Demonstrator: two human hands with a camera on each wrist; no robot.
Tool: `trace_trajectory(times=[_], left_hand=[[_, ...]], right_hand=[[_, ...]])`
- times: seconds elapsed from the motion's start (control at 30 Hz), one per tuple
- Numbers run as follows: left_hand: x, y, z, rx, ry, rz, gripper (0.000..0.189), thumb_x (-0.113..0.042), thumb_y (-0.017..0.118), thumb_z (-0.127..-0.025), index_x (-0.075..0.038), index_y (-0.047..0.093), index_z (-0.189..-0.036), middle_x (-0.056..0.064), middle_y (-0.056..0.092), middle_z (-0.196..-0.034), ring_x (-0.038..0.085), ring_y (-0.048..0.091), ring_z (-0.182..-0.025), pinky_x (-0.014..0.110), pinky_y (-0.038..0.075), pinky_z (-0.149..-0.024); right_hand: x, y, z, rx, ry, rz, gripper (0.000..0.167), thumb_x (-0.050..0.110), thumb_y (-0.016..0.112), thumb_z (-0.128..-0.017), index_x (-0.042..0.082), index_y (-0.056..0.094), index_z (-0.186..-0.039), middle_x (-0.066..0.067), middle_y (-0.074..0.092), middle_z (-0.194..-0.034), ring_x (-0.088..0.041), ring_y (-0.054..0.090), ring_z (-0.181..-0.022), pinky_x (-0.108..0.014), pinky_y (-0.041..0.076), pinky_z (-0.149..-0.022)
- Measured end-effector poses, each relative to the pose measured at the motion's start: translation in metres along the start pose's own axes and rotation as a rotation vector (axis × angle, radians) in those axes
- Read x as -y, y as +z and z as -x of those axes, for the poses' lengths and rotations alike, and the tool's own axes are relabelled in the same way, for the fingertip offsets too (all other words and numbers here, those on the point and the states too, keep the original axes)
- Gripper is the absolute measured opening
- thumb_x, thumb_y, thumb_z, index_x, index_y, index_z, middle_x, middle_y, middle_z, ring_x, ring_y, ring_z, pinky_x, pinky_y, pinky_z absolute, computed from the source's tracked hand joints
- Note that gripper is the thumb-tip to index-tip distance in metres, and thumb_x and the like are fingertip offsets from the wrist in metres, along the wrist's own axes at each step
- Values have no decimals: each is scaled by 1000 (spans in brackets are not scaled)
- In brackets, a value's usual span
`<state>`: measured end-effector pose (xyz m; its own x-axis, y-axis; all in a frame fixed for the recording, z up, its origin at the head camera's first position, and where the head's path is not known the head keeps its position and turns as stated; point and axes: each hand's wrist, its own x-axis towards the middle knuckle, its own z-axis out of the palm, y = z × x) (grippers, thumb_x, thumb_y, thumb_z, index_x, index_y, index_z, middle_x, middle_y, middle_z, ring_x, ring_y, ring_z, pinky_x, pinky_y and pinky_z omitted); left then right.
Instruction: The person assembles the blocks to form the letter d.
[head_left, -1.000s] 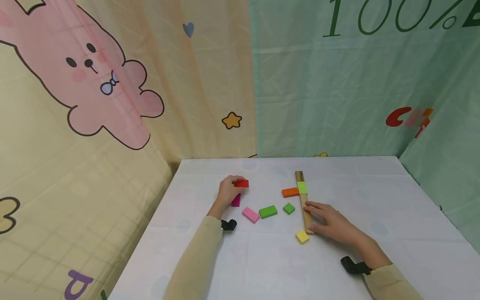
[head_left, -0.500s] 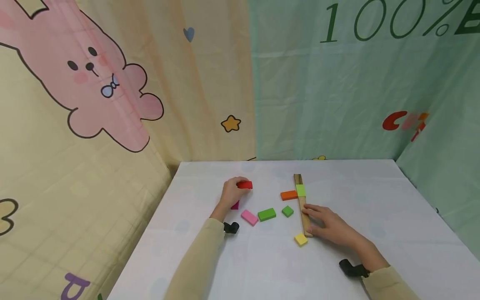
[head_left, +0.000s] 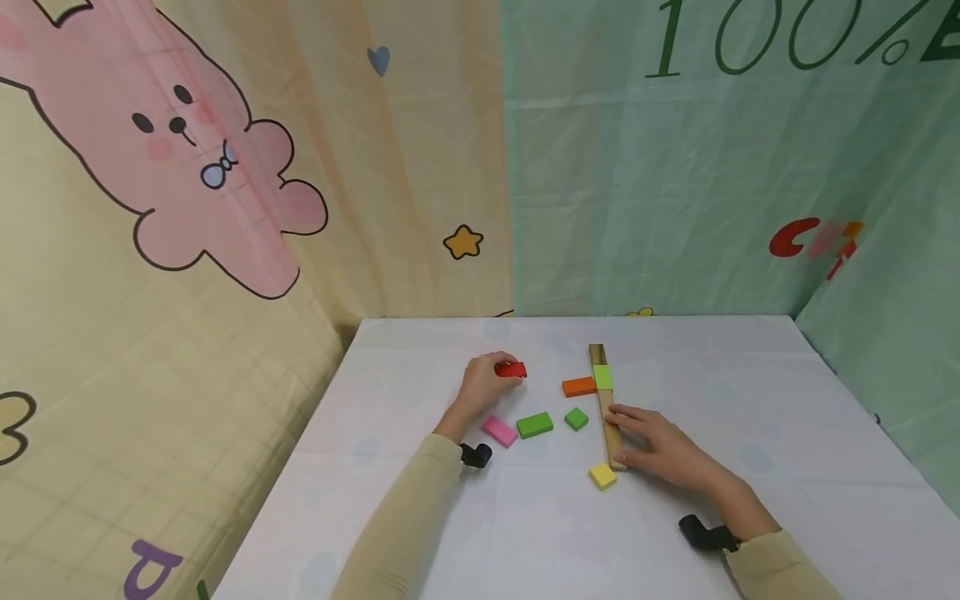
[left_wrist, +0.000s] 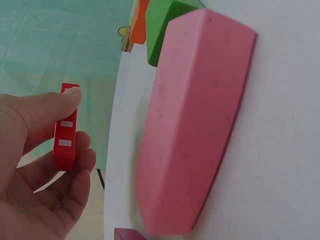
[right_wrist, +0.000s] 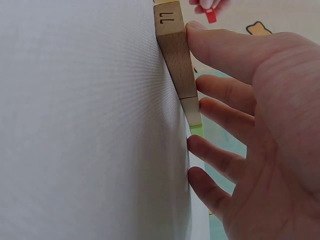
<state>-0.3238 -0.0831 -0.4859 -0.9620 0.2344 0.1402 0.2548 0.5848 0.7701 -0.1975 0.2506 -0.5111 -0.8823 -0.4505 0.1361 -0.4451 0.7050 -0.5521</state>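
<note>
Gap between red block and orange block; wooden strip bars way right, long green block near side.

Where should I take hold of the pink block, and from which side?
Probably across the middle of the pink block, pinching its two long sides from above. It lies flat with both long sides free, while its right end sits close to the long green block, leaving little room there.

The red block, a small slim bar with white rectangles along one side, is pinched in the left hand. The wooden strip, long and narrow, engraved on its near end, lies flat, pointing away from the person, slightly slanted.
</note>
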Motion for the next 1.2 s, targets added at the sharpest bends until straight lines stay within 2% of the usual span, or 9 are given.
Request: trace_trajectory(times=[0.4,0.97,1.07,1.2], left_hand=[[-17,10,4,3,2,-32,33,-23,80,-88,-19,72,-120,1,65,-117,22,56,-105,34,54,-83],[-20,30,5,19,9,-43,31,-19,80,-88,-16,72,-118,0,65,-114,21,56,-104,32,54,-81],[-22,33,4,23,-4,-41,29,-20,80,-88,-16,73,-116,0,65,-112,20,56,-103,31,54,-81],[-25,37,5,44,-55,-27,28,-21,80,-88,-18,72,-115,-2,64,-110,20,55,-103,31,54,-79]], right_hand=[[2,-2,2,-18,-3,17,69,42,73,-91,10,51,-148,-12,40,-157,-43,35,-140,-65,35,-104],[3,-2,2,-13,-11,22,68,40,74,-92,9,51,-148,-13,40,-156,-43,36,-139,-64,35,-105],[3,-2,1,-13,-9,23,68,39,74,-92,8,51,-148,-13,40,-156,-43,36,-139,-64,35,-105],[3,-1,1,-9,-4,27,68,38,75,-91,9,51,-148,-13,40,-156,-43,36,-139,-64,35,-105]])
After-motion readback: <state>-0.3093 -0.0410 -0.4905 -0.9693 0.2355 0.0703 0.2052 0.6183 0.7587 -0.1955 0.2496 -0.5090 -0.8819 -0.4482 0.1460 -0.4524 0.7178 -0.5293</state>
